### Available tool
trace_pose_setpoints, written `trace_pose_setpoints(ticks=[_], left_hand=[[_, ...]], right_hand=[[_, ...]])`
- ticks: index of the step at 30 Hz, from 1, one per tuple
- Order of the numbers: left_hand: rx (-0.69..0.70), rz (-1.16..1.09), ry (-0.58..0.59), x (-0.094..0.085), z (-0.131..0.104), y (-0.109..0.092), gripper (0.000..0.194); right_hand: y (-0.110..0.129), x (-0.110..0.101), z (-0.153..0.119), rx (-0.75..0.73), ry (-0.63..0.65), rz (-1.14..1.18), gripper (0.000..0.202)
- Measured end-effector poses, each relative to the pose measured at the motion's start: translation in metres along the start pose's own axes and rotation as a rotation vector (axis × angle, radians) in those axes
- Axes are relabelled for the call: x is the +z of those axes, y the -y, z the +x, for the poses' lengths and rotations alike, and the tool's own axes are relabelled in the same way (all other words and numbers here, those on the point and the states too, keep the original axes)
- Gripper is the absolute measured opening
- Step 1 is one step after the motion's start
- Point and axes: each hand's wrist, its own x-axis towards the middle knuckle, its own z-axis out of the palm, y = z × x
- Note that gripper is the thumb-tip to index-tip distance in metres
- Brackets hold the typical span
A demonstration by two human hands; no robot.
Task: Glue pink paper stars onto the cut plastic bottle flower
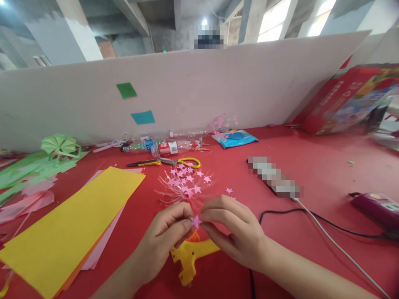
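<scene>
A small pink paper star (195,221) is pinched between the fingertips of my left hand (170,226) and my right hand (235,226). Just below, a yellow glue gun (188,261) with an orange trigger lies on the red table, partly hidden by my right hand. Behind my hands sits a spray of clear plastic strips (165,189) cut from a bottle, with several pink stars (188,178) on it. One loose pink star (229,190) lies to its right.
Yellow paper sheets (75,228) lie left, green paper (18,178) beyond. Yellow-handled scissors (189,162), a cutter knife (145,163), plastic bottles (168,148) and a blue wipes pack (238,139) line the back. A phone-like object (272,176), cables and a purple device (377,209) lie right.
</scene>
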Motion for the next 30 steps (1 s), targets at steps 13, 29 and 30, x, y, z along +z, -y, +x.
trace_pose_setpoints(ticks=[13,29,30], left_hand=[[-0.004,-0.002,0.036,0.001,0.003,0.004,0.019],[0.315,0.536,-0.614,-0.038,0.010,-0.007,0.015],[0.310,0.558,-0.656,-0.049,0.014,-0.007,0.015]], right_hand=[[0.002,-0.001,-0.007,-0.245,0.047,-0.316,0.010],[-0.021,-0.025,0.021,0.434,-0.217,-0.048,0.012],[-0.024,-0.028,0.025,0.530,-0.216,0.000,0.013]])
